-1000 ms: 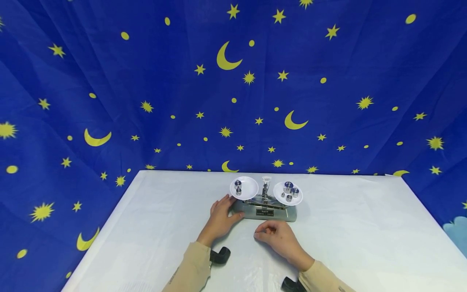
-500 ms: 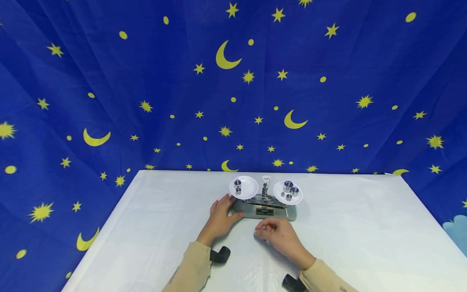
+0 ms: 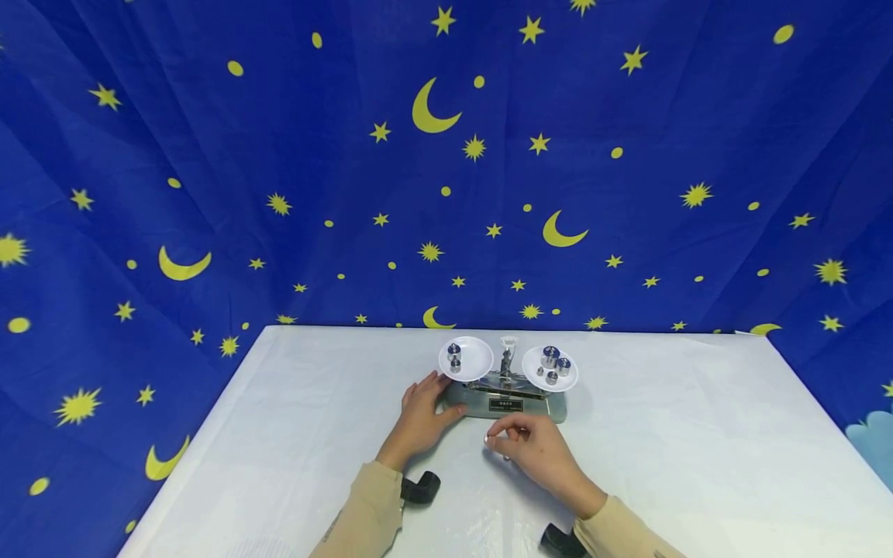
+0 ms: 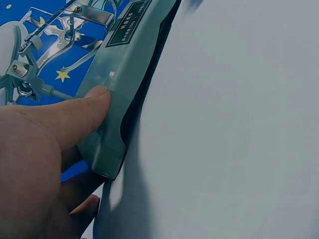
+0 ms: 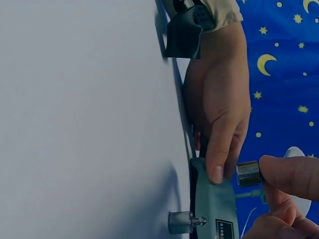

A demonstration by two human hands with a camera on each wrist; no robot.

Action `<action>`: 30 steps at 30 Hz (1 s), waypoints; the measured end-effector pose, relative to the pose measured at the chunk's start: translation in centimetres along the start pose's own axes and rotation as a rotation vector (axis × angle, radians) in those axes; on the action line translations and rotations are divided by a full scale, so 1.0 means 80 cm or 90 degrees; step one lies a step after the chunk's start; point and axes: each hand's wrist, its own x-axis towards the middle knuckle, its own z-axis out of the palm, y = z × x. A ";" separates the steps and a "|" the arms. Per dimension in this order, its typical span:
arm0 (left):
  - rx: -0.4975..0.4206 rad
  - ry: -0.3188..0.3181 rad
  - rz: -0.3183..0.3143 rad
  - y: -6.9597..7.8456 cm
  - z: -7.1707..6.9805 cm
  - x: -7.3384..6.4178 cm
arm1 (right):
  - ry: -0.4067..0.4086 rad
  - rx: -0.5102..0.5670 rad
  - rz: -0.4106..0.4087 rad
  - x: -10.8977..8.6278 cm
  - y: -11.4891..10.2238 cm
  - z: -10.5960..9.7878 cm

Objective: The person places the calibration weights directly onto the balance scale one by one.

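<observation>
A grey-green balance scale (image 3: 505, 403) stands on the white table, a white pan on each side. My left hand (image 3: 420, 416) grips the left end of its base, thumb (image 4: 97, 94) on the front face and fingers round the end. My right hand (image 3: 530, 444), just in front of the base, pinches a small metal weight (image 5: 248, 173) between thumb and fingertips. Another knobbed weight (image 5: 180, 222) stands on the table close by. Two weights (image 3: 455, 358) sit in the left pan (image 3: 481, 359); several weights (image 3: 551, 360) of different sizes sit in the right pan (image 3: 568, 380).
Black wrist-worn camera mounts (image 3: 422, 488) stick out by both sleeves. The white-covered table (image 3: 698, 434) spreads to both sides, and a blue curtain (image 3: 349, 170) with stars and moons hangs behind its far edge.
My right hand has risen slightly toward the scale base, and the pinched weight shows at its fingertips. A weight on the table has come into view beneath it. My left hand has stayed still.
</observation>
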 end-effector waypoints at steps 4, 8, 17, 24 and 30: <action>0.001 0.000 0.000 0.000 0.000 0.000 | -0.004 -0.002 -0.002 0.000 -0.003 -0.001; 0.000 -0.003 -0.003 0.000 0.000 0.000 | -0.003 0.000 0.002 -0.002 -0.009 -0.004; -0.002 -0.007 -0.004 0.000 0.001 0.000 | -0.002 0.016 -0.019 -0.003 -0.018 -0.008; -0.006 -0.008 -0.005 0.000 -0.001 0.001 | 0.011 0.002 -0.034 0.001 -0.023 -0.011; -0.007 -0.010 -0.009 0.000 -0.001 0.001 | 0.019 0.025 -0.048 0.003 -0.032 -0.013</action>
